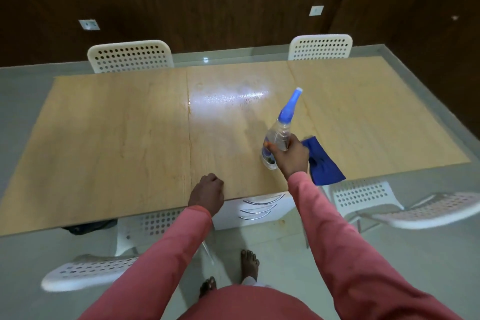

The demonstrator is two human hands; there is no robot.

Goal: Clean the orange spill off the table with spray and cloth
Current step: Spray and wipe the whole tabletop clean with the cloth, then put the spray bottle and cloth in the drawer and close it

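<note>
My right hand grips a clear spray bottle with a blue nozzle, held tilted above the middle of the wooden table, nozzle pointing away. A blue cloth lies flat on the table just right of that hand, near the front edge. My left hand rests on the front edge with its fingers curled, holding nothing. A faint orange smear shows in the bright glare on the table's middle panel, beyond the bottle.
White perforated chairs stand at the far side and at the near side. A white drawer unit sits under the table's front edge. My bare feet stand on the pale floor.
</note>
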